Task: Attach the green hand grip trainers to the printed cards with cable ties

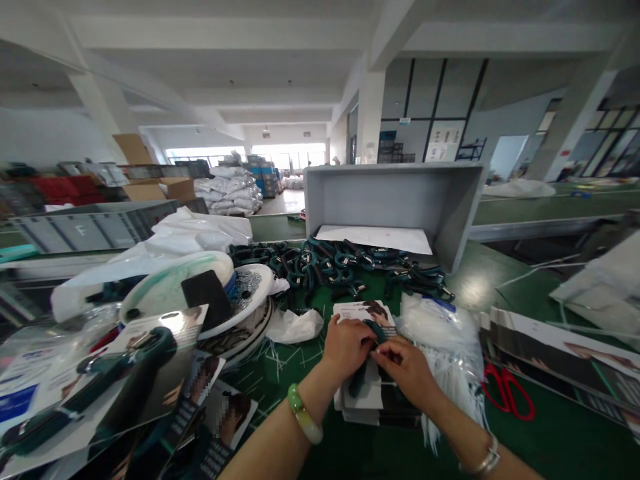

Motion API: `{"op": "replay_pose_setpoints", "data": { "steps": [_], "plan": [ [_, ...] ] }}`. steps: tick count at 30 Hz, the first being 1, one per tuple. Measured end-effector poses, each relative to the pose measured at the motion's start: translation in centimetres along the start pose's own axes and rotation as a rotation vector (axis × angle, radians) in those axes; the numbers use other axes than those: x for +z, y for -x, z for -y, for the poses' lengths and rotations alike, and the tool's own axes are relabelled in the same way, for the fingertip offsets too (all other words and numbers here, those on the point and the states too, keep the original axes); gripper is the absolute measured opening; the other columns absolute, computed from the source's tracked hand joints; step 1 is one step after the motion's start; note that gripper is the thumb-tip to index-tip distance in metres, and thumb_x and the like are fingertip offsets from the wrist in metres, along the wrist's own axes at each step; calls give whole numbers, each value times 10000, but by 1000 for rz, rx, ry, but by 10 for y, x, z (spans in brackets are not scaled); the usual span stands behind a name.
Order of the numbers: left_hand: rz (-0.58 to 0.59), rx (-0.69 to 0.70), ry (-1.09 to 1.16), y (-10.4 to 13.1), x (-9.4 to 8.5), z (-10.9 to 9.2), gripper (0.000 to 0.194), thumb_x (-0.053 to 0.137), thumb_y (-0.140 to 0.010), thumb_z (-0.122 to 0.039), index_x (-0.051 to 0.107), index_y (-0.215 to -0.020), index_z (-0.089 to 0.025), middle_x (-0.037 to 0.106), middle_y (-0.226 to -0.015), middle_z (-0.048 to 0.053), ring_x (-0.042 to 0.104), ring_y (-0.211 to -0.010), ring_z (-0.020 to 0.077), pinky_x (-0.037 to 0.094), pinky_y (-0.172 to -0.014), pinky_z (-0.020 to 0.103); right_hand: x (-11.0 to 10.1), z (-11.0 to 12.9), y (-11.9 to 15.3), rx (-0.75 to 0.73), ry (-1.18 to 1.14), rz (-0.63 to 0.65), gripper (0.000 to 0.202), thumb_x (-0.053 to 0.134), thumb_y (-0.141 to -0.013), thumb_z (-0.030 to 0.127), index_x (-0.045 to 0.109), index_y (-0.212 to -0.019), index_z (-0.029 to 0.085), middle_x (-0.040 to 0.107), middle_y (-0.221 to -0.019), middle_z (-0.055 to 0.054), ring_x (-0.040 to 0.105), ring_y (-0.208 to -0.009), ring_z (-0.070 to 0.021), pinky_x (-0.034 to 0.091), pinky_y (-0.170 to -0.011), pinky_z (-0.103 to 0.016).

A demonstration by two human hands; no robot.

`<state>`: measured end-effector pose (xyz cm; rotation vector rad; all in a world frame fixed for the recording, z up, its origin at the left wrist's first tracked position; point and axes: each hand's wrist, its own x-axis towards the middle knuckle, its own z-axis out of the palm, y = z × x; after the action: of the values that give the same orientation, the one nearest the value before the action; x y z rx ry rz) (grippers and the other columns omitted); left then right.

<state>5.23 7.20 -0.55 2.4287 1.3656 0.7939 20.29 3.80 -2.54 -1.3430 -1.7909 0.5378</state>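
A stack of printed cards (361,415) lies in front of me on the green table. On its top card is a dark green hand tool (357,383), partly covered by my hands; its exact kind is not clear. My left hand (345,343) is closed around the tool's upper part, fingers curled in. Close beside it, my right hand (407,367) pinches at the tool's edge with thumb and forefinger. Whatever sits in that pinch is too small to make out. A bag of white cable ties (440,353) lies just right of the stack.
Red-handled scissors (507,393) and more cards (565,360) lie at right. Many dark green tools (320,263) are heaped before a tipped grey bin (390,197). Carded tools (125,373) and round lids (170,283) fill the left. Loose ties (277,360) are scattered nearby.
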Motion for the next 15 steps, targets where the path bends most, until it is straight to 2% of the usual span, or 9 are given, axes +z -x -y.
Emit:
{"op": "replay_pose_setpoints", "data": {
  "steps": [6,15],
  "plan": [
    [-14,32,-6,2,1,0,174,540,-767,-205,680,-831,-288,689,-907,-7,577,-912,190,219,-993,451,0,-2,-4,53,-36,10,266,562,-724,430,600,-606,195,548,-622,1,498,-566,-138,403,-540,-255],
    [-28,62,2,5,5,3,216,517,-767,-168,675,-849,-292,692,-909,-15,578,-911,184,233,-991,439,-2,0,-8,183,-132,108,268,566,-698,426,568,-601,177,513,-576,26,459,-559,-120,348,-535,-237]
  ]
}}
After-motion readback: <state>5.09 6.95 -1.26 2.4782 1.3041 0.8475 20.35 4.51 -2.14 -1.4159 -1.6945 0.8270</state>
